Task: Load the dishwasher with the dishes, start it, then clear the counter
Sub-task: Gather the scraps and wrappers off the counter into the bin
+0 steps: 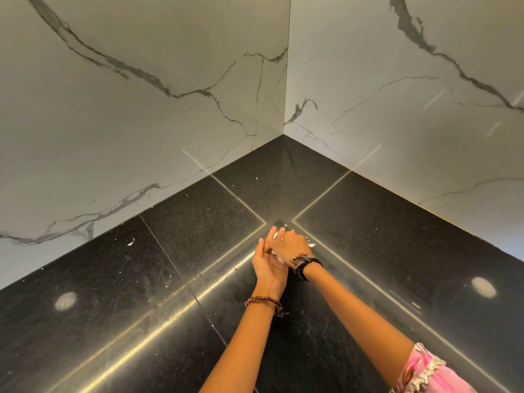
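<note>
The black stone counter (175, 279) meets in a corner under marble walls. My left hand (265, 265) lies on it with the palm turned up and the fingers nearly straight, cupped at the counter's middle. My right hand (293, 246) lies across it, back up, with its fingers bent down over the left palm and its fingertips hidden. Small white scraps (311, 245) lie on the counter just beyond my right hand, and a pale bit shows between the two hands. No dishes or dishwasher are in view.
A lone white scrap (131, 241) lies to the left near the wall. Fine crumbs (256, 179) dot the corner tile. The marble backsplash (141, 109) closes off the left and right sides. Two round light reflections shine on the counter.
</note>
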